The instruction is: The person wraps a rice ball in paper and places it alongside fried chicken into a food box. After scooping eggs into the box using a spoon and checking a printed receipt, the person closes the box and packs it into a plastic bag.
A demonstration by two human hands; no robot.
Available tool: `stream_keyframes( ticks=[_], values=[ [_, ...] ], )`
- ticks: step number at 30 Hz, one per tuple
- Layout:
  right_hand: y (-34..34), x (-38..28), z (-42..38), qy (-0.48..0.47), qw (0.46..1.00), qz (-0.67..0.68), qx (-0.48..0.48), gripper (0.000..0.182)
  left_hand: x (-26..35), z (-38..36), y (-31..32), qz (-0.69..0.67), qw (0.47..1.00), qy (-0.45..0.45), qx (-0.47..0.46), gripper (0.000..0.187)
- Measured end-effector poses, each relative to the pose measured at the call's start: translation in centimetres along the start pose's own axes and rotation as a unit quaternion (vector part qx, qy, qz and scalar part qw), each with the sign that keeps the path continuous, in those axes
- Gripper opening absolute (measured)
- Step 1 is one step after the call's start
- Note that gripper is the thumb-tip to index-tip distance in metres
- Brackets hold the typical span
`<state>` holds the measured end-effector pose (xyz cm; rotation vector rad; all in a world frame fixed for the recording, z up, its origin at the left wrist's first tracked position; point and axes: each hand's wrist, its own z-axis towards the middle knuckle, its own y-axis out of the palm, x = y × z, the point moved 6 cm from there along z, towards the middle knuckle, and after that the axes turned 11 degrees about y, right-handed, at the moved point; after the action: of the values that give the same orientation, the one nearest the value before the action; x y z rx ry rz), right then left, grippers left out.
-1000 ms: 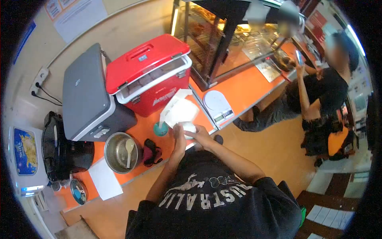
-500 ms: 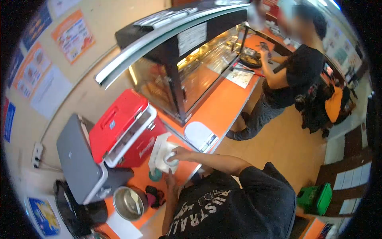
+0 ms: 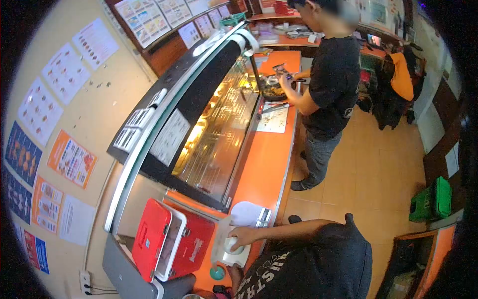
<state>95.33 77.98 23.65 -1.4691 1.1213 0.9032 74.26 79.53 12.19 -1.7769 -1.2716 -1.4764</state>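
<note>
My right hand (image 3: pixel 242 236) reaches in from the right, fingers wrapped round a small white bowl (image 3: pixel 231 245). The bowl sits within an open white takeaway box (image 3: pixel 219 253) on the orange counter. At the box's near edge, my left hand (image 3: pixel 234 272) grips it low down, its fingers partly hidden. A teal round lid or dish (image 3: pixel 217 272) lies just left of that hand. Behind the box stands a digital scale with a round white plate (image 3: pixel 246 213). What the bowl contains cannot be made out.
A red cooler box (image 3: pixel 196 248) with its lid ajar and a grey cooler (image 3: pixel 124 271) stand left. Beyond is a lit glass display cabinet (image 3: pixel 214 134). A co-worker (image 3: pixel 331 89) handles something by a dark pan (image 3: pixel 272 89). A green bin (image 3: pixel 430 199) stands right.
My view has tilted up and shifted, so the counter things sit lower in the frame and the steel pot is almost out of sight. My right hand still holds the bowl in the box.
</note>
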Motion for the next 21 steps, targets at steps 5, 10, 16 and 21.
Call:
stream_keyframes(
  ticks=[5,10,16,21],
  values=[
    [-7.2,5.1,-0.3,0.02,0.991,-0.109,0.07,0.066,4.3,2.8,11.3,-0.03,0.995,-0.007,-0.093,0.05],
    [-17.8,13.1,1.5,0.127,0.964,-0.181,0.146,0.074,1.1,11.3,20.1,-0.064,0.992,-0.057,-0.095,0.046],
    [-26.8,21.4,4.0,0.204,0.954,-0.144,0.167,0.087,-1.4,17.2,30.9,-0.074,0.988,-0.108,-0.077,0.021],
    [-29.5,23.9,6.8,0.219,0.956,-0.138,0.137,0.082,-7.9,22.6,29.1,0.089,0.972,-0.192,-0.099,0.023]
  ],
)
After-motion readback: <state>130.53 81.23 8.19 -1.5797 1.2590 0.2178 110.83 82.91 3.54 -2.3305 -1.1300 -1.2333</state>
